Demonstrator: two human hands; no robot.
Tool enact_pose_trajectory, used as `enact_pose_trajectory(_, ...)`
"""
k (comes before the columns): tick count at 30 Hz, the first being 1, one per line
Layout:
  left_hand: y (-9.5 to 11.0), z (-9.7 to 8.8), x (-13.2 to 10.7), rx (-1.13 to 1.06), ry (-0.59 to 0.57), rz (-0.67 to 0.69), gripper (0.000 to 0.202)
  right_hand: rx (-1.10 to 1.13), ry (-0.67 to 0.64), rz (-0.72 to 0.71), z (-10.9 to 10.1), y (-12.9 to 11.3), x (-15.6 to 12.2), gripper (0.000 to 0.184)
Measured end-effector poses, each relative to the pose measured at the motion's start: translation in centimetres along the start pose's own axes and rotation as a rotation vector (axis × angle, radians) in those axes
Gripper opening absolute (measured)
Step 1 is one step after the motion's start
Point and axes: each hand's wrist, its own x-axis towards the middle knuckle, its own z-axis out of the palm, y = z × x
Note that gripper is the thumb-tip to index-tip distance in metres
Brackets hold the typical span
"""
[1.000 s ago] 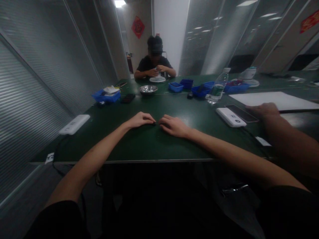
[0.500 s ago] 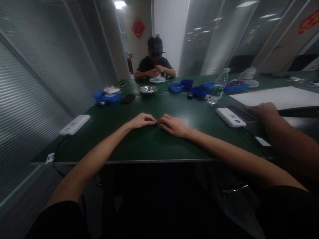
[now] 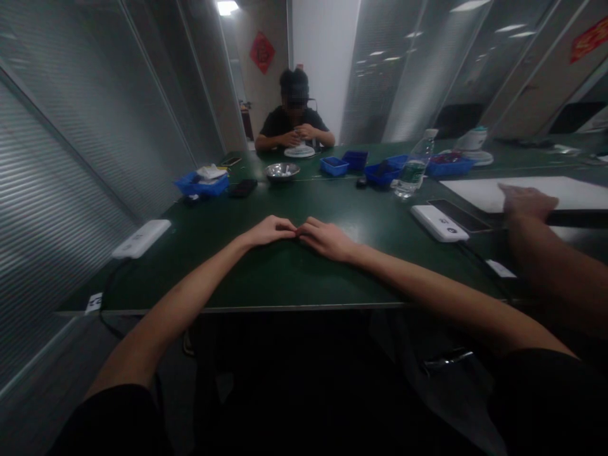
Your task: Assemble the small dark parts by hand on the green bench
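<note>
My left hand [image 3: 270, 230] rests low over the green table [image 3: 266, 278], its fingers pinched together and pointing right. From the other side my right hand [image 3: 327, 239] meets it, fingers bent and closed, so that the fingertips of both hands touch. Whatever lies between the fingertips is too small and too hidden to make out. Both forearms reach in from the near table edge. Beyond the hands stand a metal bowl [image 3: 282, 172] with small pale pieces in it and a dark phone-like object [image 3: 244, 188].
At left are a blue bin [image 3: 202, 185] and a white power bank-like box [image 3: 142, 239]. On the right stand a plastic bottle [image 3: 414, 170], another white box [image 3: 439, 223] and a phone [image 3: 460, 216]. A co-worker's hand [image 3: 528, 199] is over a white board. Another person [image 3: 294, 120] sits opposite.
My right hand has shifted slightly left, closing the small gap to my left hand; the dark bit between them is now hidden. The co-worker's hand at right has moved right onto the white board.
</note>
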Motion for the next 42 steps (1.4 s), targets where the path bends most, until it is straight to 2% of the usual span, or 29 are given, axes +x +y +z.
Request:
enact_pose_trajectory(6, 0.6, 0.0, -0.3, -0.037, -0.026, -0.022, 0.04, 0.041, 0.034, 0.057, 0.0, 0.1, 0.1, 0.026)
enact_pose_trajectory(11, 0.1, 0.3, -0.1, -0.08, -0.006, -0.001, 0.042, 0.05, 0.062, 0.106, 0.0, 0.1, 0.1, 0.027)
enact_pose_trajectory(16, -0.3, 0.3, 0.1, -0.13, -0.003, -0.007, 0.053, 0.046, 0.128, 0.172, 0.2, 0.2, 0.0, 0.027)
enact_pose_trajectory(27, 0.6, 0.2, 0.0, -0.108, -0.017, -0.016, 0.076, -0.007, 0.219, 0.341, 0.5, 1.1, 0.1, 0.025)
enact_pose_trajectory(29, 0.6, 0.1, 0.0, -0.094, -0.021, -0.016, 0.071, -0.018, 0.243, 0.383, 0.5, 1.4, 0.1, 0.025)
enact_pose_trajectory(31, 0.5, 0.1, -0.1, -0.056, -0.035, -0.008, 0.056, -0.029, 0.251, 0.426, 0.4, 1.6, 0.0, 0.025)
enact_pose_trajectory(35, 0.8, 0.3, -0.3, 0.116, 0.005, 0.085, 0.031, -0.049, 0.238, 0.49, 0.3, 1.9, -0.1, 0.024)
enact_pose_trajectory(39, 1.4, 1.4, -0.3, 0.297, 0.094, 0.223, 0.023, -0.06, 0.229, 0.495, 0.4, 2.0, -0.2, 0.024)
enact_pose_trajectory(42, 1.7, 2.2, 0.0, 0.344, 0.067, 0.235, 0.024, -0.062, 0.216, 0.488, 0.4, 2.0, -0.1, 0.023)
